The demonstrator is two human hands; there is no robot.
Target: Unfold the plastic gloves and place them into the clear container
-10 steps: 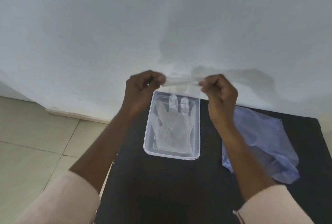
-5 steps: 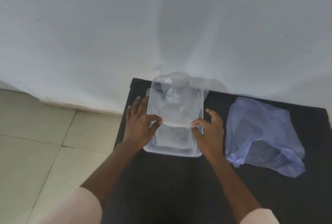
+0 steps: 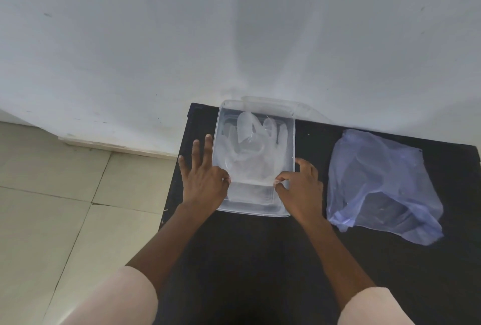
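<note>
A clear rectangular container (image 3: pixel 292 142) stands on the black table by the wall. An unfolded clear plastic glove (image 3: pixel 253 158) lies spread in it, fingers toward the wall, on top of another glove. My left hand (image 3: pixel 204 179) pinches the glove's cuff at its left corner, other fingers splayed along the container's left side. My right hand (image 3: pixel 299 186) pinches the cuff's right corner at the container's right rim.
A crumpled bluish plastic bag (image 3: pixel 382 184) lies on the black table (image 3: pixel 247 251) to the right of the container. The white wall (image 3: pixel 234 38) rises right behind the table. Beige floor tiles (image 3: pixel 65 207) lie to the left.
Both hands came down from in front of the wall with the glove stretched between them. The glove now lies flat inside the container, over the earlier one.
</note>
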